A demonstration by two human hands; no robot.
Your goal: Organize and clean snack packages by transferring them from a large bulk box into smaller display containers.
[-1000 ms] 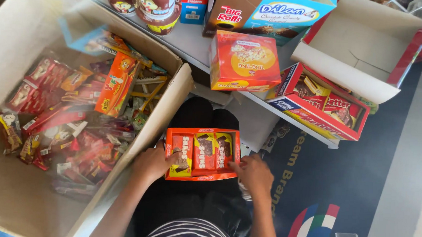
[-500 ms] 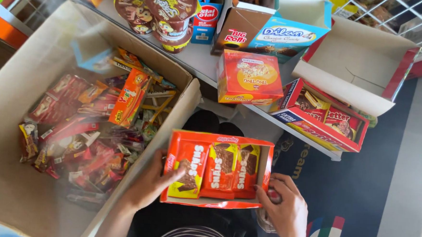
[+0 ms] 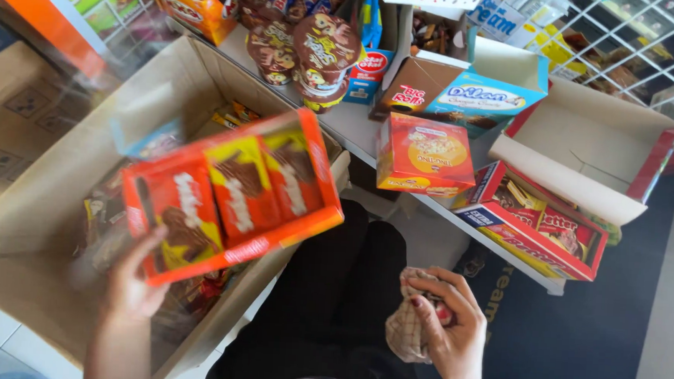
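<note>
left hand (image 3: 134, 283) raised, fingers gripping — right hand (image 3: 443, 326) low, curled closed.

Both forearms are bare, no sleeves showing; the left hand (image 3: 136, 283) wears no glove; the right hand (image 3: 449, 326) has dark red polished nails; black trousers cover the legs; a black-and-white striped top edges the bottom.

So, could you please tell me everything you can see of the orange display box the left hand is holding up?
The orange cardboard display box is an open-fronted tray showing three upright snack packs with brown and yellow fronts. It is motion-blurred and tilted, its right end higher. The left hand grips its lower left corner alone, holding it above the large brown cardboard carton of mixed snacks. The right hand is apart, clutching a checked cloth.
</note>
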